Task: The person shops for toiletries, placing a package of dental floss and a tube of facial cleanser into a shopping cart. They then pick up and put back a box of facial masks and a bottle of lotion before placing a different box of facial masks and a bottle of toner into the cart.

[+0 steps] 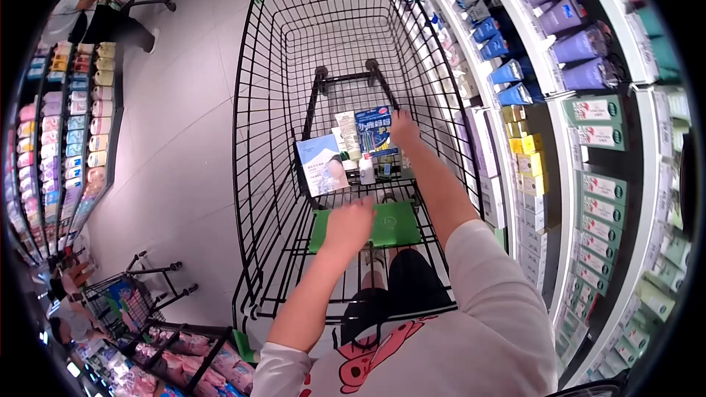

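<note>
My right hand (pixel 404 129) reaches into the shopping cart (pixel 261 117) and has its fingers closed at the right edge of a blue packet (pixel 376 132) with white lettering. Above the green seat flap (pixel 397 224) is my left hand (pixel 351 222), its fingers smeared by motion. A pale blue-and-white box (pixel 322 165) leans at the left of the goods. Between it and the packet stands a cream-coloured tube (pixel 347 134). A small white bottle (pixel 366 171) lies just below the packet, among other small items partly hidden.
Shelves with purple tubes (pixel 585 44), green-and-white boxes (pixel 603 187) and yellow boxes (pixel 528 154) run close along the right. Across the tiled floor (pixel 176 103), more shelves hold packs (pixel 99 117). Another cart (pixel 125 305) is at lower left; a person in dark clothing (pixel 121 28) is at upper left.
</note>
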### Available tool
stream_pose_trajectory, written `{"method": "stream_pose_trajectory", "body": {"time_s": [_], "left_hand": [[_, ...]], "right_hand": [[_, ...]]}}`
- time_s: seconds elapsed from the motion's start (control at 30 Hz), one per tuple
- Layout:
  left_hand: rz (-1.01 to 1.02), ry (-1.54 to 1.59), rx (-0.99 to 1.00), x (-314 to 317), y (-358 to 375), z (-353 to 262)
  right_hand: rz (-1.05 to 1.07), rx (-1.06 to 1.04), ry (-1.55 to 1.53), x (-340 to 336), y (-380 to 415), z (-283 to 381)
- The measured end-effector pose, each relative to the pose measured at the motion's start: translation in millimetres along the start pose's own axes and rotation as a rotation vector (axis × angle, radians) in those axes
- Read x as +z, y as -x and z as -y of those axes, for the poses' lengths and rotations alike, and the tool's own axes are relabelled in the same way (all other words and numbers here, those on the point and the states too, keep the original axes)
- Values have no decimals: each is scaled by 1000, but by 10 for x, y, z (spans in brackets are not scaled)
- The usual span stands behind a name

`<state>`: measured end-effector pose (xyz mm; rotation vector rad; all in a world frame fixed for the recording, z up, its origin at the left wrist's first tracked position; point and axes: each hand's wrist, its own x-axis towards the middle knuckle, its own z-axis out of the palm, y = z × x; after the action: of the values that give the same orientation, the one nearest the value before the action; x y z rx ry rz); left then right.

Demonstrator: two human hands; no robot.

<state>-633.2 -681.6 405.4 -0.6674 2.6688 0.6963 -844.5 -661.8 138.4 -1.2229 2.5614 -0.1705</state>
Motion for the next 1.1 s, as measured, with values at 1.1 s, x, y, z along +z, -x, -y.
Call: {"method": "stream_pose_trajectory", "body": {"time_s": [1.1], "left_hand": [[173,52,-18,67,-388,59]], "right_hand": [[222,-196,160,-1110,449,-23]]}}
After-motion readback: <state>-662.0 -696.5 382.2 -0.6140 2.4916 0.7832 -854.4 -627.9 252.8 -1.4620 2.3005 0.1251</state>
